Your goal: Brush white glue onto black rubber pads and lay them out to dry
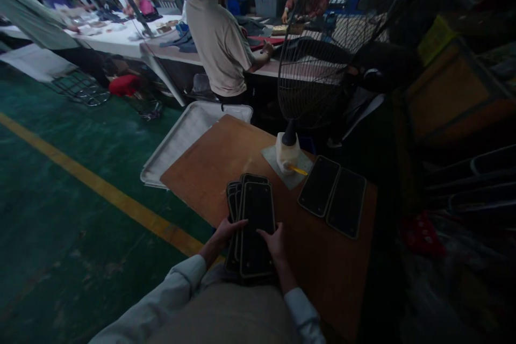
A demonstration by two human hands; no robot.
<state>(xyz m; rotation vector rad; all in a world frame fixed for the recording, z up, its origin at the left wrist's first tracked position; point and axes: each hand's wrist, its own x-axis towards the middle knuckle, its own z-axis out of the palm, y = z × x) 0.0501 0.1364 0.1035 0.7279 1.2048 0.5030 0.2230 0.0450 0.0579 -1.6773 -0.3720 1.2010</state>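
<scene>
A stack of several flat black rectangular panels with pale edges (pixel 255 220) lies on the near left part of a brown wooden table (pixel 217 161). My left hand (pixel 222 236) grips the stack's left edge with the fingers curled over it. My right hand (pixel 274 243) rests on the top panel near its lower right corner, fingers bent onto it. Two more black panels (pixel 334 194) lie side by side further right on the table, apart from both hands.
A small white bottle with a black cap (pixel 287 151) stands on a grey pad at the table's far side, a wire fan guard (pixel 318 59) behind it. A white tray (pixel 181 140) leans at the table's left. Other people work at long tables beyond. Green floor with a yellow line lies left.
</scene>
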